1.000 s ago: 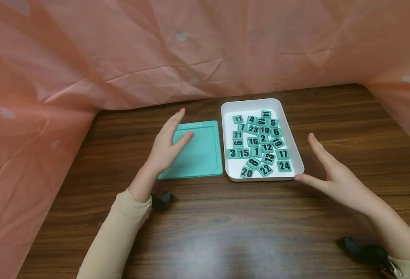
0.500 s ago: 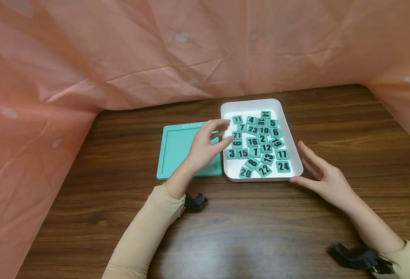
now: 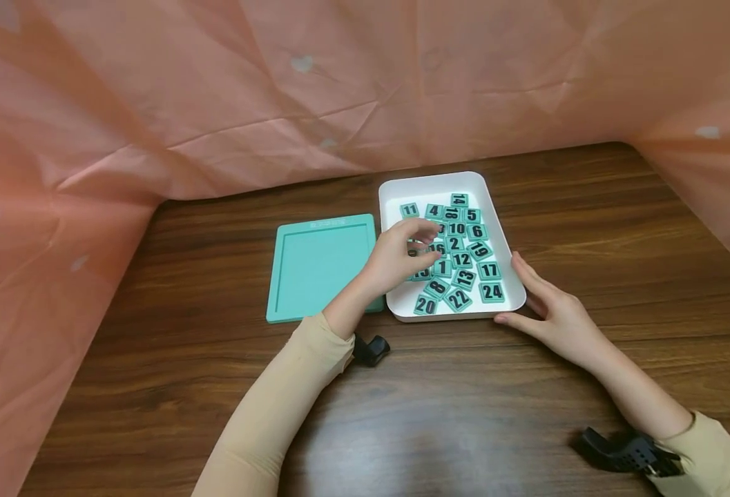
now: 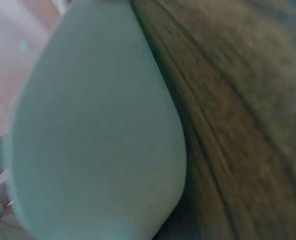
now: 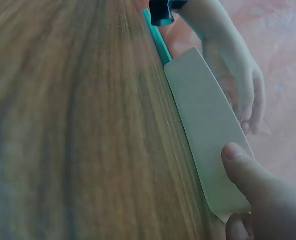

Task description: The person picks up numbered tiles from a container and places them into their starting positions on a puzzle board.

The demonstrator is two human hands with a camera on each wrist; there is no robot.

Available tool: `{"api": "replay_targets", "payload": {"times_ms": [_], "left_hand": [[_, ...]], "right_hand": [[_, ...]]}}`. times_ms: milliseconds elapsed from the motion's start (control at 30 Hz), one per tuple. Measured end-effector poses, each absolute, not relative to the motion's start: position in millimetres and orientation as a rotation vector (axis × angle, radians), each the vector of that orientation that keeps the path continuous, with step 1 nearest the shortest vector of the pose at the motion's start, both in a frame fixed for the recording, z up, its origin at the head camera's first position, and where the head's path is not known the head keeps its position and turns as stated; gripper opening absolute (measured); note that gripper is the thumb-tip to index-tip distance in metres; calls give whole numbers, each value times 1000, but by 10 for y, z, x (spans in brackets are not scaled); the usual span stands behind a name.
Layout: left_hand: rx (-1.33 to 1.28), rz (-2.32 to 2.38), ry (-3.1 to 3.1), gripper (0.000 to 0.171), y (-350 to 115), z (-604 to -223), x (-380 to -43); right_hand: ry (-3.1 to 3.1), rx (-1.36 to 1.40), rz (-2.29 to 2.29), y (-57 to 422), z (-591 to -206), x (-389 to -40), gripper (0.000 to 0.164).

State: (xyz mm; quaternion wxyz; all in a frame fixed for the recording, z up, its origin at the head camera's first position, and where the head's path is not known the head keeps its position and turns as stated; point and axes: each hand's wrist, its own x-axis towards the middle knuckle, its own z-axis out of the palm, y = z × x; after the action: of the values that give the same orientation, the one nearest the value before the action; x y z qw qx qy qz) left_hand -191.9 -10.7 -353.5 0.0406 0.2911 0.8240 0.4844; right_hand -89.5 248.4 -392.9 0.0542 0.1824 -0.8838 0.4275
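Observation:
A white tray (image 3: 396, 319) holds several loose teal tiles with black numbers, such as tile 24 (image 3: 492, 292) and tile 20 (image 3: 425, 305). My left hand (image 3: 396, 255) hovers over the tray's left half, fingers bent and thumb apart, covering some tiles; no tile shows between them. My right hand (image 3: 560, 321) holds the tray's near right corner. In the right wrist view its thumb (image 5: 243, 167) presses the near wall, with fingers round the corner. Left of the tray lies a flat teal frame board (image 3: 324, 269) with a raised rim.
The brown wooden table (image 3: 439, 414) carries everything. Pink cloth (image 3: 265, 90) hangs behind it and along both sides. Black wrist straps sit on both arms, and a pale sleeve (image 4: 97, 125) fills much of the left wrist view.
My left hand has moved right, from over the teal board to over the numbered tiles. My right hand has come in to the tray's near right corner and closed on it.

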Motion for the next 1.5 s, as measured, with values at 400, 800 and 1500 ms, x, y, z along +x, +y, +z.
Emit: {"api": "replay_targets", "payload": {"times_ms": [400, 800, 1500], "left_hand": [[913, 1110, 2589, 29, 35, -3635, -2009], [980, 876, 2681, 32, 59, -3689, -1947], [936, 812, 2735, 37, 43, -3710, -1928]], "right_hand": [[-2722, 561, 1197, 2475, -3949, -879, 93], [-2739, 553, 1178, 2460, -3937, -840, 93], [-2741, 574, 1172, 2449, -3945, -855, 91]]}}
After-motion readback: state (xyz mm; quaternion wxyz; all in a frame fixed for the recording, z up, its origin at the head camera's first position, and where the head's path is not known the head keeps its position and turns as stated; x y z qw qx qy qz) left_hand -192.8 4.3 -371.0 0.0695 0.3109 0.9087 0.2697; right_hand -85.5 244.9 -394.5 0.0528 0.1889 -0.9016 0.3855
